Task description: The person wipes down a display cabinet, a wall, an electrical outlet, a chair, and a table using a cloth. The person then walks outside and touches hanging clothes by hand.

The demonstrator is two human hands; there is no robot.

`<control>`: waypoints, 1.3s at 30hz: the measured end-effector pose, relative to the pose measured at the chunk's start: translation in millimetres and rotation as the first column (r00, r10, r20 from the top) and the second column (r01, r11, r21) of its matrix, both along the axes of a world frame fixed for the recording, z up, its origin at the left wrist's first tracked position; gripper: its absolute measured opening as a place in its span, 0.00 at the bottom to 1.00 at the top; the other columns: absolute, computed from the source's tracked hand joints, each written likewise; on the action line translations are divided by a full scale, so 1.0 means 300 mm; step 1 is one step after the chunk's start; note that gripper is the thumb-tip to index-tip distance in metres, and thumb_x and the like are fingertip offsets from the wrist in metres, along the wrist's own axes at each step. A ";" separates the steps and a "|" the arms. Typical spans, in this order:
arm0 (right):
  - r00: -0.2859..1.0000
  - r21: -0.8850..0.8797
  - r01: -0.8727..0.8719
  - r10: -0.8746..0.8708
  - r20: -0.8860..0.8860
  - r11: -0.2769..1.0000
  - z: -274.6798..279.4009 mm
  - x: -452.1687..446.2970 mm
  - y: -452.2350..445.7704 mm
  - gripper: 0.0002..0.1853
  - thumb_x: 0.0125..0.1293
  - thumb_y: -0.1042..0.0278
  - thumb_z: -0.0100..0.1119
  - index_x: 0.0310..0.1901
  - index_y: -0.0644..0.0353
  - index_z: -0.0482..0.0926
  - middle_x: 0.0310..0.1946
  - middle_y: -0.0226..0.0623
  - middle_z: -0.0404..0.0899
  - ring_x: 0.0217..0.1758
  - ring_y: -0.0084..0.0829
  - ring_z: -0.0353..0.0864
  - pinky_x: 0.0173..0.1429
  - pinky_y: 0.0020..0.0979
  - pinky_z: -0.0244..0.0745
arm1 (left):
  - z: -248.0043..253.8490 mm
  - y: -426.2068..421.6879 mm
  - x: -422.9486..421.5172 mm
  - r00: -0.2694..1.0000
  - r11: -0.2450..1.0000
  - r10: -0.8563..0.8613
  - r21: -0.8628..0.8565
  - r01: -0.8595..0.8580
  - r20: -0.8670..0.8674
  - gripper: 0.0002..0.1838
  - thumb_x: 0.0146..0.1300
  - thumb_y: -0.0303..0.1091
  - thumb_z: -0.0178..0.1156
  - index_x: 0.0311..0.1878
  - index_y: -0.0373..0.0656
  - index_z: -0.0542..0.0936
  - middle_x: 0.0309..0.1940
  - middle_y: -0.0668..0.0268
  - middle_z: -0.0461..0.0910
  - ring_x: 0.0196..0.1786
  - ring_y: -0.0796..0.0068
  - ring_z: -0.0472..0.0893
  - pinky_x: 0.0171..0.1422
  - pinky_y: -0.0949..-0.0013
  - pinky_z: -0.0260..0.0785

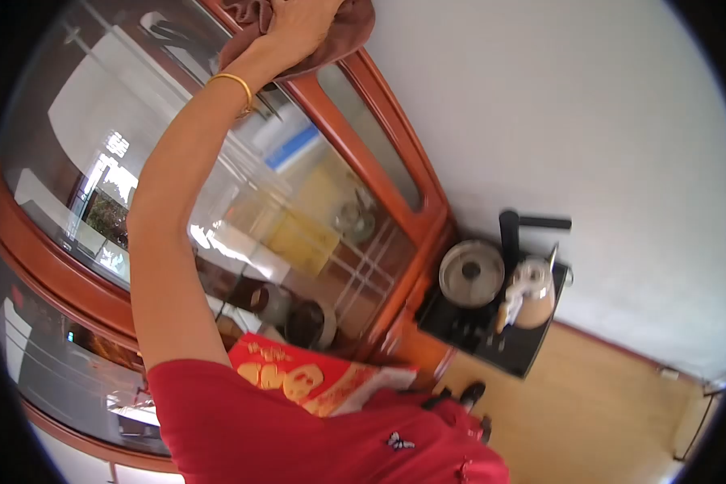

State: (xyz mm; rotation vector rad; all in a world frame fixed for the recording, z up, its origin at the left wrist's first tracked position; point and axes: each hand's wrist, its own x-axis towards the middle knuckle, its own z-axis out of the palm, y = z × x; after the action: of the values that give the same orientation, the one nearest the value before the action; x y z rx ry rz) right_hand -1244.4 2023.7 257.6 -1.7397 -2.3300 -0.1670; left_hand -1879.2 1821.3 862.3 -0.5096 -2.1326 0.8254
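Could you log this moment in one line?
left hand: on rumpled brown cloth | place: reddish-brown wood-and-glass cabinet | right hand: out of view

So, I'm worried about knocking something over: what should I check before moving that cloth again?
1. Left grip on the brown cloth: ok, it is in contact.
2. Left grip closed around the cloth: cannot tell, the top edge of the picture cuts it off.
3. Right grip placed safely: cannot tell, it is out of view.
4. Round pot and kettle-like vessel away from the raised arm: ok, both stand on the black-topped stand, off to the side.
5. Red package clear of the red shirt: cannot tell, the shirt overlaps it in this view.
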 end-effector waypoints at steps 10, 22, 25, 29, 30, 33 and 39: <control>0.630 0.046 0.692 -0.634 0.450 0.720 -0.223 0.411 -0.033 0.39 0.62 0.40 0.50 0.68 0.57 0.57 0.70 0.43 0.56 0.71 0.47 0.55 0.63 0.58 0.58 | -0.654 -0.110 -0.058 0.931 0.815 -0.268 -0.457 0.357 0.249 0.21 0.60 0.33 0.52 0.57 0.54 0.66 0.52 0.62 0.69 0.54 0.57 0.70 0.50 0.48 0.68; 0.628 0.074 0.676 -0.625 0.465 0.734 -0.277 0.490 -0.028 0.49 0.53 0.32 0.57 0.69 0.57 0.54 0.70 0.44 0.55 0.70 0.48 0.57 0.57 0.57 0.62 | -1.245 -0.102 0.069 0.761 0.821 0.051 -0.461 0.336 0.646 0.24 0.58 0.32 0.56 0.60 0.49 0.68 0.54 0.60 0.68 0.57 0.55 0.68 0.56 0.43 0.63; 0.644 -0.001 0.716 -0.660 0.387 0.698 -0.248 0.460 -0.023 0.46 0.56 0.37 0.57 0.70 0.56 0.54 0.71 0.42 0.52 0.72 0.45 0.52 0.61 0.59 0.57 | -1.223 -0.097 0.183 0.703 0.783 0.220 -0.552 0.286 0.676 0.25 0.56 0.33 0.60 0.58 0.44 0.69 0.54 0.56 0.68 0.59 0.53 0.68 0.56 0.46 0.65; 0.657 -0.010 0.714 -0.665 0.354 0.700 -0.249 0.464 -0.022 0.45 0.55 0.38 0.57 0.69 0.56 0.55 0.71 0.42 0.52 0.73 0.44 0.51 0.61 0.59 0.55 | -1.290 -0.219 0.250 0.456 0.776 0.299 -0.492 0.394 0.838 0.28 0.55 0.33 0.62 0.58 0.37 0.67 0.50 0.44 0.70 0.54 0.42 0.74 0.55 0.54 0.72; 0.658 -0.012 0.714 -0.665 0.354 0.700 -0.248 0.462 -0.022 0.45 0.55 0.38 0.57 0.69 0.56 0.56 0.71 0.42 0.52 0.73 0.45 0.51 0.61 0.59 0.55 | -1.291 -0.240 0.307 0.406 0.769 0.352 -0.508 0.388 0.843 0.27 0.55 0.33 0.61 0.58 0.37 0.68 0.50 0.44 0.71 0.54 0.44 0.75 0.55 0.55 0.72; 0.656 -0.004 0.718 -0.674 0.341 0.696 -0.259 0.465 -0.019 0.45 0.55 0.38 0.57 0.69 0.56 0.56 0.71 0.42 0.53 0.73 0.45 0.51 0.62 0.59 0.55 | -1.257 -0.176 0.416 0.174 0.756 0.538 -0.563 0.333 0.825 0.25 0.54 0.32 0.59 0.57 0.38 0.70 0.51 0.47 0.74 0.54 0.49 0.76 0.53 0.55 0.72; 0.647 -0.033 0.725 -0.663 0.377 0.688 -0.229 0.452 -0.014 0.47 0.56 0.38 0.57 0.69 0.59 0.54 0.72 0.45 0.51 0.73 0.47 0.50 0.61 0.61 0.54 | -1.313 -0.112 0.436 -0.002 0.759 0.623 -0.604 0.243 0.782 0.23 0.56 0.32 0.55 0.56 0.40 0.72 0.52 0.48 0.76 0.55 0.51 0.76 0.56 0.54 0.69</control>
State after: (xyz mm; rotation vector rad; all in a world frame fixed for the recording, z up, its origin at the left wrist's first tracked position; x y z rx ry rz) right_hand -1108.9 2019.5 188.8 -2.8431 -1.7359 -0.4197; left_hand -1748.4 1787.6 468.5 -1.5757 -3.3070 1.7611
